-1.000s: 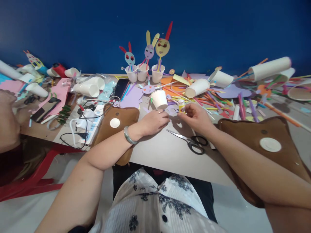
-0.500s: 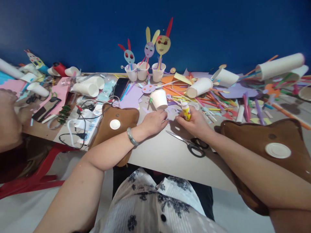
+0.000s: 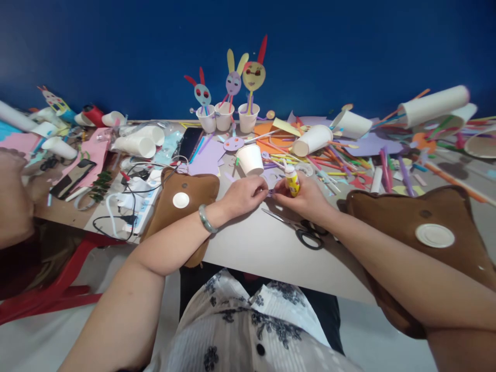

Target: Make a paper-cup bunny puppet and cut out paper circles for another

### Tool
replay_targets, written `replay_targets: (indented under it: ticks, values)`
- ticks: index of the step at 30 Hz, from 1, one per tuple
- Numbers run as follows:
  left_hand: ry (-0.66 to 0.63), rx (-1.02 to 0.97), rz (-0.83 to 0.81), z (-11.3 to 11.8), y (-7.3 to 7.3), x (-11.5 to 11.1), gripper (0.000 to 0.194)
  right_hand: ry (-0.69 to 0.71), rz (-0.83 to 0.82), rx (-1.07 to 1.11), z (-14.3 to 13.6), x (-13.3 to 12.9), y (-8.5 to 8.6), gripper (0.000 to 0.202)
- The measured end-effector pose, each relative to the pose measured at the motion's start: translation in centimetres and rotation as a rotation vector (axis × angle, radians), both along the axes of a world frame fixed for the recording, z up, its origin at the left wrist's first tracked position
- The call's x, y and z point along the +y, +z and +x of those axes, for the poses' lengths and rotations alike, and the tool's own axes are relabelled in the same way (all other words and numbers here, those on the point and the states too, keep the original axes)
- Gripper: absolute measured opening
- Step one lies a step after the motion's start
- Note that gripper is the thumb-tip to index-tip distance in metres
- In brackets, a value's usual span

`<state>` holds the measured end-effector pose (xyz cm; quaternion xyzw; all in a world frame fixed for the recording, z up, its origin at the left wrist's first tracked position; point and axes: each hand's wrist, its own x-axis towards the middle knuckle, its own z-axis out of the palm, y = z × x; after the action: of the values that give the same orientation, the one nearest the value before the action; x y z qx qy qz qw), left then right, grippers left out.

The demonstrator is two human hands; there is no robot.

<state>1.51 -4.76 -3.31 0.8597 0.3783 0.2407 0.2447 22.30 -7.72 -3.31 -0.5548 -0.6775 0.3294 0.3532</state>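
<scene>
My left hand [image 3: 246,195], with a bangle on its wrist, is closed in a pinch at a small purple paper piece [image 3: 270,193]. The fingertips of my right hand [image 3: 306,199] meet the same piece from the other side. Tucked upright in my right hand is a yellow glue stick [image 3: 292,182] with a pale top. Just beyond my left fingers stands a white paper cup [image 3: 250,159], with a purple paper face [image 3: 234,143] lying behind it. Scissors [image 3: 296,227] with black handles lie partly open below my right hand.
Three paper-cup puppets [image 3: 225,116] stand at the wall. Coloured sticks [image 3: 337,160] and paper scraps spread to the right. Brown cushions [image 3: 194,188] flank my forearms. A power strip [image 3: 149,206] with cables is at left, near another person's arm [image 3: 13,196].
My right hand has moved left with the glue stick, and its fingertips now meet the small purple piece at my left fingers. The whole view has shifted slightly.
</scene>
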Motion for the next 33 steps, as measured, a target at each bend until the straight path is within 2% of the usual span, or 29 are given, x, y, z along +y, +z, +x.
replay_targets:
  ticks: [5, 9, 12, 15, 17, 19, 23, 27, 33]
  values:
    - [-0.045, -0.159, -0.099, -0.1, 0.3, -0.3, 0.013, 0.003, 0.041, 0.022, 0.0, -0.1, 0.0, 0.02]
    - [0.014, -0.331, -0.304, -0.2, 0.7, -0.4, 0.034, -0.007, 0.117, 0.015, -0.1, -0.4, 0.5, 0.018]
    - [0.056, -0.393, -0.631, -0.1, 1.0, -0.4, 0.043, -0.026, 0.181, -0.01, -0.1, -0.8, 0.7, 0.02]
    - [0.067, -0.448, -1.02, 0.3, 1.6, -0.5, 0.037, 0.011, 0.224, -0.012, -0.1, -1.3, 0.8, 0.026]
    - [0.049, -0.456, -1.19, 0.4, 2.0, -0.6, 0.032, 0.051, 0.223, -0.025, -0.2, -1.6, 0.8, 0.031]
    - [0.025, -0.45, -1.284, 0.3, 2.3, -0.6, 0.027, 0.071, 0.191, -0.051, -0.4, -1.9, 1.0, 0.034]
    - [0.045, -0.523, -1.286, 0.2, 2.2, -0.5, 0.025, 0.069, 0.136, -0.044, -0.6, -1.9, 1.1, 0.027]
    - [0.086, -0.633, -1.134, 0.3, 1.5, -0.6, 0.027, 0.044, 0.056, 0.069, -0.6, -1.4, 1.2, 0.017]
    - [0.077, -0.544, -0.858, 0.5, 0.8, -0.7, 0.037, 0.019, -0.076, 0.157, -0.5, -0.8, 0.9, 0.033]
